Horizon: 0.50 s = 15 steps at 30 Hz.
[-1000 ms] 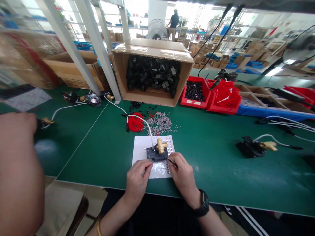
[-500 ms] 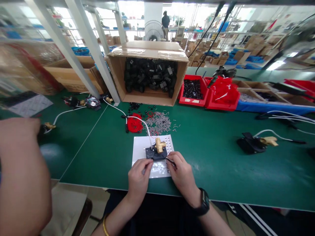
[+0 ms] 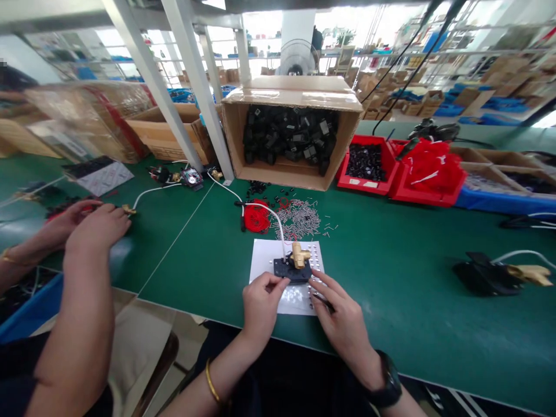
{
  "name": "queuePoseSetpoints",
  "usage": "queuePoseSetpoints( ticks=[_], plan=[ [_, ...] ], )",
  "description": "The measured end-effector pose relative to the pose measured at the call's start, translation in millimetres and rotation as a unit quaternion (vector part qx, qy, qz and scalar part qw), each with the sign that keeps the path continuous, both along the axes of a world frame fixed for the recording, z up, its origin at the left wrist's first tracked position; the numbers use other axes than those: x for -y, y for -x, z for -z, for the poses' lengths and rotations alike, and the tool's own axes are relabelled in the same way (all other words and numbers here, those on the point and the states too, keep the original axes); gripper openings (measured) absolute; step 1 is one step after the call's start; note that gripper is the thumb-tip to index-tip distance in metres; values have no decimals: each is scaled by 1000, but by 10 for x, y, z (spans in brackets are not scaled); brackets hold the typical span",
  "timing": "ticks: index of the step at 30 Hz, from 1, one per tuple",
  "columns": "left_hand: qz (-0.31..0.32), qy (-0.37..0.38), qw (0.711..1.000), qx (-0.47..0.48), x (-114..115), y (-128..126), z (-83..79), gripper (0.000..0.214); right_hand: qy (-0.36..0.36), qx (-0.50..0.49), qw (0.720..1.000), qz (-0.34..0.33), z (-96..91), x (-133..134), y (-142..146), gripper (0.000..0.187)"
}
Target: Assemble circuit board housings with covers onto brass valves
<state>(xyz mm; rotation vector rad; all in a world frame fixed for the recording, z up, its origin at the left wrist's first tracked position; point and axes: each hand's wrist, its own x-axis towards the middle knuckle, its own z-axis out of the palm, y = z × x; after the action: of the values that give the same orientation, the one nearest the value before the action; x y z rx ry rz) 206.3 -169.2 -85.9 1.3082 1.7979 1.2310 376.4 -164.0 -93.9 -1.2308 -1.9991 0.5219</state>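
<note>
Scene: green surface [image 3: 391, 278], white sheet [image 3: 264, 260] at 6 o'clock just in front of the person, brass-and-black assembly [image 3: 294, 265] on the sheet's far part.
Assembly: black base plate, brass fitting [image 3: 299, 255] upright on top, white cable [image 3: 278, 229] running off toward 12 o'clock.
Left hand: left hand [image 3: 260, 301] at the near-left edge of the base plate, fingers pinched closed against that edge; whether a small part sits between the tips cannot be told.
Right hand: right hand [image 3: 343, 321] at 5 o'clock of the assembly, fingers closed around a thin dark tool [image 3: 320, 299], its tip on the sheet just beside the base plate.
Sheet detail: rows of small pale parts [image 3: 315, 272] on the sheet at 3 o'clock of the assembly, too small to identify.
Step, judged: looks like fine fitting work on the base plate, left hand steadying, tool hand working from the parts rows.
Next move needs, judged: steady plate, fine tool-tip aim, light force so the tiny parts don't scatter.
Behind, 12 o'clock: red coil [image 3: 256, 218], scattered metal pins [image 3: 299, 217], open cardboard box [image 3: 295, 174] of black parts.
Behind, 1–2 o'clock: red bins [image 3: 369, 184].
At 3 o'clock: second black-and-brass assembly [image 3: 495, 277], well apart.
At 9 o'clock: co-worker's hands [image 3: 98, 226] on the surface, touching a small brass piece.
</note>
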Motion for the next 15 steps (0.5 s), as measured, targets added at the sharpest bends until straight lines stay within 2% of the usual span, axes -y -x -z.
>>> queuePoseSetpoints(
  ticks=[3,5,8,11,13,15],
  plan=[
    [-7,27,999,30,-50,41,3,22,22,-7,1000,-2,-68,-18,-43,29],
    [2,44,996,75,-110,90,7,24,45,-13,999,-1,-155,-99,-65,41],
    [63,76,989,113,-204,172,7,28,84,-3,996,-37,-289,-306,-57,62],
    [122,106,985,63,-251,248,3,30,117,32,989,-90,-350,-521,-18,80],
    [156,114,979,57,-254,296,5,35,132,53,984,-111,-346,-619,3,84],
    [183,113,972,98,-250,343,10,42,138,62,981,-121,-328,-671,11,82]
  ],
)
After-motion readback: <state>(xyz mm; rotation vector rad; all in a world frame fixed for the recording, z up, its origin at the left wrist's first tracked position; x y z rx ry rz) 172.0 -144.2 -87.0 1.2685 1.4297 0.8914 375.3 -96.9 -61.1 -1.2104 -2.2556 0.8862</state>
